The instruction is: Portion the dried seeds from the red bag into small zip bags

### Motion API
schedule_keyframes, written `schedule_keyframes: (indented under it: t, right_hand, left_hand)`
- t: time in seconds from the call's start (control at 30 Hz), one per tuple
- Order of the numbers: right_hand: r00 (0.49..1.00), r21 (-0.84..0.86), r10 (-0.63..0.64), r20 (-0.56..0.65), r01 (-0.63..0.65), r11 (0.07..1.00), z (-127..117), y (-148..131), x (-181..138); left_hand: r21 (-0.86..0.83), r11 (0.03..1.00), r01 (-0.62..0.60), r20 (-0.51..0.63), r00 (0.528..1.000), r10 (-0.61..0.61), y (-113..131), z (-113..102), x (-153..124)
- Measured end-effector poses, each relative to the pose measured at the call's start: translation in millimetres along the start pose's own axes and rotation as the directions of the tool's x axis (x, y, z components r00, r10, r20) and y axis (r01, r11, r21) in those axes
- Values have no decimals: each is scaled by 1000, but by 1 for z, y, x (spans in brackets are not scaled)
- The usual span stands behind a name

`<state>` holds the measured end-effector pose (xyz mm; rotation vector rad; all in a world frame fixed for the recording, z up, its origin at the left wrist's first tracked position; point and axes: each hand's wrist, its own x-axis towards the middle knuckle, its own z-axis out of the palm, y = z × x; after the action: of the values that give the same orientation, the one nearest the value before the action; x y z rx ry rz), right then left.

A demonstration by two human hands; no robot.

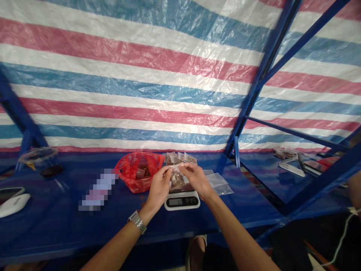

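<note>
Both my hands pinch the top edge of a clear plastic bag (177, 180) with brown dried bits inside. My left hand (160, 184) closes on its upper left corner, and my right hand (196, 180) on the upper right. The bag is over a small white digital scale (182, 201); I cannot tell whether it rests on the plate. Left of my hands sits a red plastic bag (132, 184), open at the top, with brown bits and a clear scoop or cup (141, 173) in it. Behind my hands lie several filled clear bags (186, 157).
Flat clear bags (220, 183) lie right of the scale on the blue table (118, 226). A clear round container (39, 156), a dark lid-like disc (51, 170) and a white rounded object (14, 205) are at the left. Blue metal posts (251, 94) stand before a striped sheet (141, 86).
</note>
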<state>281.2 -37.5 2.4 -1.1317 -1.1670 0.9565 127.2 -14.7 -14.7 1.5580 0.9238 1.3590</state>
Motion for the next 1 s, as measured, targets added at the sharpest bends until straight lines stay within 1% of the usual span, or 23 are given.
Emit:
schedule_keyframes:
  t: [0.13,0.27,0.33,0.47,0.7,0.77,0.87,1.0]
  right_hand:
    - [1000,-1,-16,3,16,1000,11,-4,6]
    - [998,-69,-65,6,65,996,20,-5,10]
    - [997,-106,-75,30,78,991,23,-4,10]
    - [990,-181,-83,110,102,978,26,0,13]
    - [990,-218,-109,89,126,968,33,0,17]
    - [987,-238,-135,85,151,959,32,-2,17]
    - [982,-224,-160,102,180,958,27,-3,13]
    - [977,-207,-153,149,182,961,19,2,9]
  left_hand:
    - [-15,1000,-18,-19,1000,18,5,-11,4]
    - [-32,999,-32,-34,999,31,6,-22,7]
    - [-37,999,-40,-40,998,38,5,-25,8]
    - [-49,998,-51,-45,998,49,0,-25,8]
    - [-81,992,-97,-51,994,93,-5,-21,12]
    - [-90,990,-108,-36,994,105,-6,-22,12]
    - [-91,990,-112,16,993,114,-9,-27,12]
    - [-70,992,-109,90,989,115,-13,-31,10]
